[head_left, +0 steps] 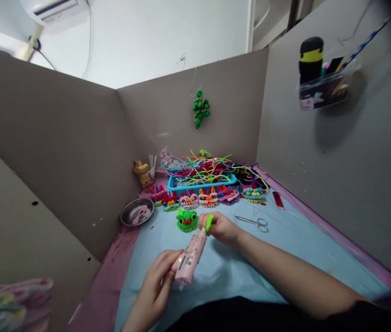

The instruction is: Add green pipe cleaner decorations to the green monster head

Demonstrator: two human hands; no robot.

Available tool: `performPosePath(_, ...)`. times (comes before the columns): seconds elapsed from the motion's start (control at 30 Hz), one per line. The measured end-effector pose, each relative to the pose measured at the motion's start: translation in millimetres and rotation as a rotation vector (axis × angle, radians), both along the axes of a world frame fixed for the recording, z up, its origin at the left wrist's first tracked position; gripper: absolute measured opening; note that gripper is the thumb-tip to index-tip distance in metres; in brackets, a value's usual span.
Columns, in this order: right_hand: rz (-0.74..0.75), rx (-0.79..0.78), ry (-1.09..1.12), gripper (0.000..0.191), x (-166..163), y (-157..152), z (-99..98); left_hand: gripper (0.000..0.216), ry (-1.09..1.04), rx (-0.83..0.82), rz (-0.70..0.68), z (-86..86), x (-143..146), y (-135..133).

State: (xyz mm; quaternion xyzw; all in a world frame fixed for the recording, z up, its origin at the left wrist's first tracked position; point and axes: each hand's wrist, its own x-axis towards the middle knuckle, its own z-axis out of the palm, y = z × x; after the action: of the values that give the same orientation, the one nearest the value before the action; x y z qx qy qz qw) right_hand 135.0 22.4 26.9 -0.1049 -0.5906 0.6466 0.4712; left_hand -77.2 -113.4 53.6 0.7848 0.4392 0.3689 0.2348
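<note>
My left hand (160, 279) is closed around the handle of a pink glue gun (191, 256), whose nozzle points up and away from me. In my right hand (221, 227), pinched between the fingers, is a small bright green fuzzy piece (209, 223), bent like pipe cleaner. The nozzle tip meets or nearly meets this piece; I cannot tell which. Just beyond sits a green fuzzy animal head (187, 221) with round eyes, a red mouth and a light green bit on top. Silver scissors (253, 222) lie right of my right hand.
Several colourful fuzzy heads (208, 197) line the front of a blue tray (202, 185) heaped with pipe cleaners (202, 168). A metal bowl (125, 216) stands left, near a gold-lidded jar (142, 173). Grey partitions (167, 110) enclose the table; a bin (326, 94) hangs at right.
</note>
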Motion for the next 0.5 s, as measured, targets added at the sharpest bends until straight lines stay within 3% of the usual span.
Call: performPosePath(0.5,0.016,-0.003,-0.030,0.029,-1.4,0.3,-3.3,0.035,-0.008,0.015,-0.018,-0.5,-0.8,0.3)
